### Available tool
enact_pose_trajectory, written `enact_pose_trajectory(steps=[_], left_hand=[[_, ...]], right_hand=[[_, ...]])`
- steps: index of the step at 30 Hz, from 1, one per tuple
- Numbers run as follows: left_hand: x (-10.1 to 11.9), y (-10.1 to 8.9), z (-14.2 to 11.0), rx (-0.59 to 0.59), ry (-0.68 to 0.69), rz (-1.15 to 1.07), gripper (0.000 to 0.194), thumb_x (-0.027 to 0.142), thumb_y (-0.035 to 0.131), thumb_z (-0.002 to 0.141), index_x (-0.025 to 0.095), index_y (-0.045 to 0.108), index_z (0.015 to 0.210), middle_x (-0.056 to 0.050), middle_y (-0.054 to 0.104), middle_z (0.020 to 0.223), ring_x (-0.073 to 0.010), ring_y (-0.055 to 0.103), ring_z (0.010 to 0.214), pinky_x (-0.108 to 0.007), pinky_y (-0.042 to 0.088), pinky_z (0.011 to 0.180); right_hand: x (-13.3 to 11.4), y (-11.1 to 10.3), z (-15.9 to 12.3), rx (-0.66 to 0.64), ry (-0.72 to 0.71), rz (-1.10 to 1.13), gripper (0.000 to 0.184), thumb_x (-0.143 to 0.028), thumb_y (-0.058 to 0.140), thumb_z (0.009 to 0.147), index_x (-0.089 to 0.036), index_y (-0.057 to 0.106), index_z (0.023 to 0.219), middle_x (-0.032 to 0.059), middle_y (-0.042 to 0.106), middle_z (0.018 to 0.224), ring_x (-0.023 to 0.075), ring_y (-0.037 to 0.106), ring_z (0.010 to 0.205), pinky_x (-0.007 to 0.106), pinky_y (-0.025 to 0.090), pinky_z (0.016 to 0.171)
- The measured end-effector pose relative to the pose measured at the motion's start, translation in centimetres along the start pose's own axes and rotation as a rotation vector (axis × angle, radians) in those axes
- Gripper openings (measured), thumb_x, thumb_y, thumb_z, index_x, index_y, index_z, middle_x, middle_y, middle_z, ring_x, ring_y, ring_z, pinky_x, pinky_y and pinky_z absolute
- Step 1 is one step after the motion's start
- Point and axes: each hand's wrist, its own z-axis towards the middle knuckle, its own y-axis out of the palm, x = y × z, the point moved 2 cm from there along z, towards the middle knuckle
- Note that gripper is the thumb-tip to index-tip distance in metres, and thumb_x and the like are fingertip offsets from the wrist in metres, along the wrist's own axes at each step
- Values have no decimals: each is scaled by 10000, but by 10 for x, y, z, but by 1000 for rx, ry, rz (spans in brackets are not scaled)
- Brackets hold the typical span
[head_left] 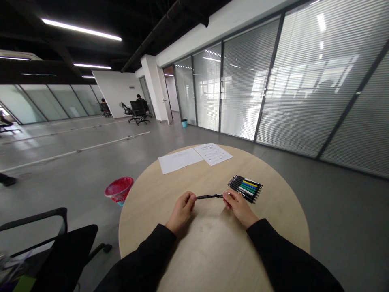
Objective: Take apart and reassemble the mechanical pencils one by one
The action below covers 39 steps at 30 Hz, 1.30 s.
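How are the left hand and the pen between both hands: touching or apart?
Touching. The head view shows the left hand pinching one end of the pen between thumb and fingers.

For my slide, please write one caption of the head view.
Left hand and right hand hold a black pen by its ends over a round table, near lined-up pens.

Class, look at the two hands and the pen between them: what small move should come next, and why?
Probably ease the held pen toward the row of pens and line it up: the left hand and right hand grip its two ends, and the side-by-side row lies just beyond the right hand.
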Motion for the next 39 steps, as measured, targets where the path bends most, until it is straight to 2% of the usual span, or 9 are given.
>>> enact_pose_trajectory(steps=[7, 10, 12, 14, 18, 25, 32, 39], left_hand=[[-5, 1, -1, 48, -23, 48, 515, 601, 407, 931, 181, 483, 643, 54, 388, 520, -95, 331, 472, -236, 254, 483], [-4, 2, -3, 39, -14, -40, 448, 577, 406, 938, 178, 519, 769, 47, 437, 589, -106, 390, 513, -230, 310, 503], [-3, 3, -4, 9, 10, -111, 342, 529, 495, 912, 188, 520, 906, 48, 463, 658, -113, 435, 568, -227, 362, 541], [-1, 4, -4, -34, 14, -140, 296, 476, 562, 882, 197, 505, 961, 50, 470, 691, -115, 450, 600, -228, 383, 569], [1, 3, -4, -66, 10, -96, 269, 451, 554, 885, 192, 492, 854, 48, 460, 671, -114, 434, 600, -227, 358, 567], [3, 1, -3, -39, 17, -15, 353, 495, 492, 919, 186, 483, 749, 51, 441, 607, -110, 389, 558, -236, 313, 548], [-1, 1, -2, -23, 15, 28, 419, 536, 474, 924, 186, 471, 692, 56, 422, 573, -99, 362, 518, -234, 296, 518], [-9, 2, 0, -23, -11, 47, 480, 570, 452, 929, 183, 472, 647, 63, 387, 521, -87, 334, 469, -228, 257, 477]], right_hand=[[4, 0, 1, -17, 5, -4, 473, -617, 571, 880, -192, 546, 675, -34, 488, 596, 116, 434, 527, 254, 342, 514], [5, 0, 1, -17, 10, 5, 467, -612, 570, 883, -191, 553, 682, -33, 487, 597, 115, 431, 526, 255, 337, 513], [6, 0, 1, -14, 14, 9, 466, -611, 572, 882, -190, 556, 683, -30, 487, 602, 117, 432, 531, 255, 336, 511], [5, 0, 1, -12, 13, 15, 463, -608, 574, 882, -191, 557, 684, -29, 488, 606, 117, 430, 533, 255, 334, 508], [6, 0, 0, -14, 16, 22, 456, -598, 583, 880, -187, 562, 683, -31, 488, 599, 113, 425, 526, 253, 330, 506], [14, -2, 3, 3, 17, -12, 392, -554, 621, 863, -172, 637, 777, -21, 540, 644, 106, 450, 515, 247, 328, 493], [12, -3, 3, 69, 57, 68, 364, -489, 695, 803, -156, 692, 951, 13, 632, 708, 124, 515, 547, 257, 394, 523], [9, -2, 2, 89, 90, 133, 349, -442, 736, 761, -155, 684, 951, 36, 685, 736, 139, 571, 578, 265, 437, 550]])
